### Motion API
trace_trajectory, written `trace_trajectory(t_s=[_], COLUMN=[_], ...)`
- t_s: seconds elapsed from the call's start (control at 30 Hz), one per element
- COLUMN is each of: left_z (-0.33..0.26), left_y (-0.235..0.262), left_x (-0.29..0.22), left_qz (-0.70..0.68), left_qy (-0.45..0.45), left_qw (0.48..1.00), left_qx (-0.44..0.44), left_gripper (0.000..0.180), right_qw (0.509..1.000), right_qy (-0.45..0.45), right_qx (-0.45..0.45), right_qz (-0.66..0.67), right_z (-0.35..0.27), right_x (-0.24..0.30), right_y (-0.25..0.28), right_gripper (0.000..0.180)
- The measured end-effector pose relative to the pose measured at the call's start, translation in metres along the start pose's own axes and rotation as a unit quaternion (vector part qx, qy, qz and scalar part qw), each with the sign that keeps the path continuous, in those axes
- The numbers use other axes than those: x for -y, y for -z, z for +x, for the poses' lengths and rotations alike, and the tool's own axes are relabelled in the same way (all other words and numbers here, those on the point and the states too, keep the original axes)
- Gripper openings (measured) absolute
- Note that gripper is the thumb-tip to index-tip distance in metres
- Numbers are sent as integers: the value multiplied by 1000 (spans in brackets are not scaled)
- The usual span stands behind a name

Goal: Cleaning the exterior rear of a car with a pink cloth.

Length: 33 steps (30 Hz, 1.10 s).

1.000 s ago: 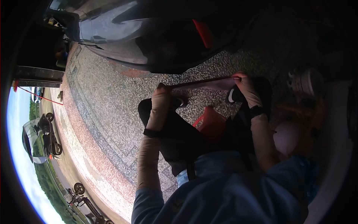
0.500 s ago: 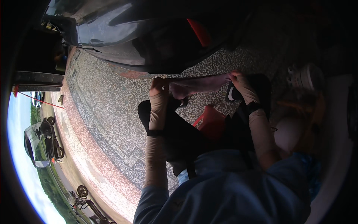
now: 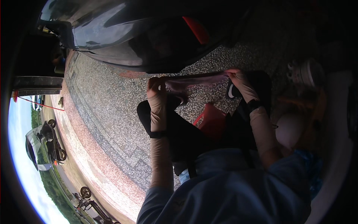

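Two hands stretch a thin, mauve-pink cloth (image 3: 201, 80) across the view at 1 o'clock from centre, its upper edge dark and nearly straight, its paler body sagging in soft folds. The left hand (image 3: 156, 86), at 11 o'clock, curls its fingers around one end; the right hand (image 3: 235, 74), at 2 o'clock, pinches the other. The curved lower edge of dark, glossy bodywork (image 3: 128, 48) arcs just beyond at 11 o'clock, while speckled floor (image 3: 102, 100) spreads broadly toward 9 o'clock. A pale curved mark shows on a dark shoe (image 3: 231, 91) between 2 and 3 o'clock; any lettering there is too dim to read
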<state>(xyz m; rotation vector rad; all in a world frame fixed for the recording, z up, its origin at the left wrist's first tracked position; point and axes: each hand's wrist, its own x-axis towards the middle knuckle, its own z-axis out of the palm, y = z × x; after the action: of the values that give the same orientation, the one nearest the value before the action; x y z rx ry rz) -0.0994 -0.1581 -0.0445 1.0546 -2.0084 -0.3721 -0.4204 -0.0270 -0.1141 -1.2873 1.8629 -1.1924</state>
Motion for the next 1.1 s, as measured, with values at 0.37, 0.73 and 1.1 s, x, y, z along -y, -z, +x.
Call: trace_trajectory(t_s=[0.37,0.73,1.1], left_z=[3,1,1], left_y=[-1,-5,-3], left_x=[-6,-8,-3], left_qz=[34,23,34], left_qy=[-25,-23,12], left_qw=[999,999,999], left_qx=[5,-5,1], left_gripper=[14,15,18], right_qw=[998,999,1000], right_qy=[-17,-12,-7], right_qx=[4,-10,3], right_qz=[-57,-43,8], right_z=[4,5,6], right_x=[-7,-16,-14], right_y=[0,-2,-1], right_gripper=[14,9,10])
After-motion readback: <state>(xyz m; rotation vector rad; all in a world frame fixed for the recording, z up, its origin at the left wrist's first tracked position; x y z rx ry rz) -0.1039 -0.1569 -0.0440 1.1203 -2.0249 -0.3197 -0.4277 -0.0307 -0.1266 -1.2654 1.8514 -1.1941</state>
